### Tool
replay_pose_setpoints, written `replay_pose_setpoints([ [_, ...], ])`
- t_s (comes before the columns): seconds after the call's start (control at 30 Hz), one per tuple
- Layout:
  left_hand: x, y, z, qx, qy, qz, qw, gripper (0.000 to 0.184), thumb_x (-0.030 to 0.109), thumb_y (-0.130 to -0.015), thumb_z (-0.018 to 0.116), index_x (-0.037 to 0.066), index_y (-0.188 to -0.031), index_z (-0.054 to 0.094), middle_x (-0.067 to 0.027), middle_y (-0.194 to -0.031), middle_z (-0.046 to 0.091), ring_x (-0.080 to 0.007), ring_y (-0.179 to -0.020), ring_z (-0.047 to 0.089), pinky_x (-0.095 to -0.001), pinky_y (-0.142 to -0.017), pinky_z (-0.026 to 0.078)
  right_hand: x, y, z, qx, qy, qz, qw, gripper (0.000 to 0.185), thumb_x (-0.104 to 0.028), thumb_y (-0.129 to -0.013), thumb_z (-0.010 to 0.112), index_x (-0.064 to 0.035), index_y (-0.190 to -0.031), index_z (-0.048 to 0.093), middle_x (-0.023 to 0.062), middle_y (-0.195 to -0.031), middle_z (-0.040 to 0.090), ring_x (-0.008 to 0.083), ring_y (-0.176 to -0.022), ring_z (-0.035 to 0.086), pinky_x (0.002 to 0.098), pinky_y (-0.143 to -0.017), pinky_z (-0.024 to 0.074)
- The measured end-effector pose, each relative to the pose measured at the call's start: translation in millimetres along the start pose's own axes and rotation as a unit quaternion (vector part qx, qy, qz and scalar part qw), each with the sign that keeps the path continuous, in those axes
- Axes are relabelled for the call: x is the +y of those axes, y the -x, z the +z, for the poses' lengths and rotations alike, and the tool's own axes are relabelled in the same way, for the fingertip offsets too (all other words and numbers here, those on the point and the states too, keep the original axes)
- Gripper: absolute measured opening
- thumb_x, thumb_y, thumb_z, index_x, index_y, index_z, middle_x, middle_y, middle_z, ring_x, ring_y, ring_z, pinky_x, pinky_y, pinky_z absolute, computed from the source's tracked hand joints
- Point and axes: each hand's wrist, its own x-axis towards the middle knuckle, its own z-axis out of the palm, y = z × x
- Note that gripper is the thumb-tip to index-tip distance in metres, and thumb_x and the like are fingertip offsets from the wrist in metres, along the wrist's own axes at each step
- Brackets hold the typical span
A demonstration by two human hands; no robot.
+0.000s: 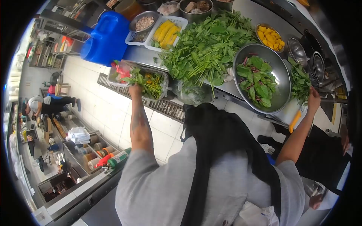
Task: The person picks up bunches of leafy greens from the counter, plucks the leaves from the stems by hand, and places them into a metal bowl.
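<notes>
Nearest us, the black apron (211,128) over a grey shirt (166,184).

Left hand (135,90): arm stretched forward, fingers curled about the stems of some sprigs (140,78); we cannot tell how tight the grip is. The sprigs lie over the bag-lined bin (165,86), which holds more stems and yellowed leaves and sits just off the counter (149,57) edge. A tub (112,77) with pink-red scraps stands beside it, to the left.

Right hand (313,101): out to the right, fingers closed on one end of a leafy bunch (300,81). We see the bunch just beside the steel bowl (282,81), above a white board (289,110); a yellow handle (295,121) lies at the board's edge. The bowl, tilted toward us, contains red-stemmed leaves (259,80).

Between bin and bowl, a bag (192,94) of greens hangs low by the counter's front. On the counter, the large heap (211,49), stems mostly toward us.

Beyond: a dish of yellow chunks (270,37) behind the bowl, and nested steel bowls (316,67) to the right. On the left, a basket (182,23) with long yellow pieces (166,33), then a blue jug (109,35).

Farthest left, across the tiled floor (107,109), we record a person (37,105) bending over another counter.
</notes>
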Motion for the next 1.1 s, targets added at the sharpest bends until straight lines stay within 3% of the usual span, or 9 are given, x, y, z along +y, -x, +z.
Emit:
replay_pose_setpoints([
  [0.07,25,-17,15,0.086,-0.477,0.084,0.87,0.037,0.023,-0.095,0.063,-0.007,-0.115,0.064,-0.0329,-0.109,0.068,-0.0421,-0.092,0.07,-0.0481,-0.077,0.055,-24,5,-7,-0.009,0.016,-0.002,1.0,0.041,-0.036,-0.097,0.066,-0.004,-0.122,0.072,0.0142,-0.115,0.074,0.0234,-0.108,0.07,0.0334,-0.092,0.051],
  [0.13,73,38,64,0.117,-0.236,0.298,0.918,0.041,0.019,-0.097,0.062,-0.007,-0.128,0.06,-0.0244,-0.107,0.072,-0.0342,-0.09,0.072,-0.042,-0.078,0.056,-57,23,-18,0.016,-0.006,-0.02,1.0,0.039,-0.035,-0.097,0.067,-0.0045,-0.121,0.072,0.0139,-0.114,0.074,0.0232,-0.107,0.07,0.0331,-0.092,0.0509],
  [0.23,132,139,154,-0.109,-0.124,0.338,0.927,0.021,0.012,-0.097,0.065,-0.003,-0.109,0.072,-0.0135,-0.098,0.075,-0.0136,-0.084,0.067,-0.0288,-0.077,0.053,-115,59,-28,0.009,-0.037,-0.084,0.996,0.036,-0.032,-0.097,0.068,-0.0065,-0.122,0.072,0.0131,-0.112,0.075,0.0219,-0.105,0.07,0.0321,-0.093,0.05],
  [0.37,141,231,257,-0.313,-0.27,0.443,0.796,0.014,0.013,-0.087,0.07,0.003,-0.093,0.075,-0.0196,-0.087,0.072,-0.0359,-0.08,0.071,-0.0411,-0.075,0.057,-172,107,-19,-0.061,-0.18,-0.096,0.977,0.028,-0.026,-0.097,0.068,-0.0086,-0.119,0.073,0.0091,-0.112,0.075,0.0138,-0.094,0.068,0.0265,-0.078,0.0517],
  [0.47,104,217,305,-0.244,-0.467,0.506,0.683,0.023,0.025,-0.086,0.07,0.007,-0.097,0.078,-0.0241,-0.096,0.071,-0.0402,-0.089,0.07,-0.0414,-0.081,0.057,-197,150,-11,-0.108,-0.216,-0.148,0.959,0.024,-0.02,-0.096,0.068,-0.0063,-0.116,0.073,0.008,-0.11,0.074,0.0131,-0.086,0.066,0.0259,-0.07,0.0506],
  [0.53,99,204,321,-0.24,-0.515,0.445,0.692,0.026,0.032,-0.085,0.069,0.011,-0.097,0.078,-0.0206,-0.096,0.073,-0.0389,-0.085,0.071,-0.0451,-0.077,0.057,-191,174,-16,-0.105,-0.238,-0.162,0.952,0.023,-0.017,-0.096,0.068,-0.0055,-0.115,0.073,0.008,-0.109,0.073,0.014,-0.084,0.066,0.0265,-0.069,0.0507],
  [0.93,269,256,332,-0.204,-0.278,0.558,0.754,0.021,0.021,-0.094,0.062,0.006,-0.093,0.077,-0.0156,-0.085,0.075,-0.0349,-0.077,0.072,-0.0421,-0.07,0.056,-144,180,-42,-0.123,-0.308,-0.092,0.939,0.023,-0.018,-0.096,0.068,-0.0069,-0.115,0.074,0.0079,-0.103,0.073,0.0148,-0.086,0.066,0.0268,-0.072,0.0496],
  [1.03,277,244,321,-0.18,-0.451,0.558,0.673,0.026,0.023,-0.096,0.06,0.005,-0.092,0.078,-0.0136,-0.079,0.075,-0.0352,-0.074,0.072,-0.0439,-0.068,0.055,-178,163,-33,-0.126,-0.24,-0.17,0.947,0.024,-0.02,-0.095,0.069,-0.0073,-0.115,0.074,0.0098,-0.102,0.073,0.0187,-0.08,0.067,0.0293,-0.07,0.0509],
  [1.1,283,247,307,-0.174,-0.421,0.549,0.701,0.026,0.024,-0.096,0.061,0.005,-0.09,0.078,-0.0127,-0.075,0.074,-0.0347,-0.072,0.072,-0.0442,-0.067,0.055,-203,145,-22,-0.125,-0.265,-0.27,0.917,0.026,-0.027,-0.094,0.066,-0.0082,-0.108,0.075,0.013,-0.102,0.073,0.0313,-0.09,0.069,0.0429,-0.078,0.0536],
])
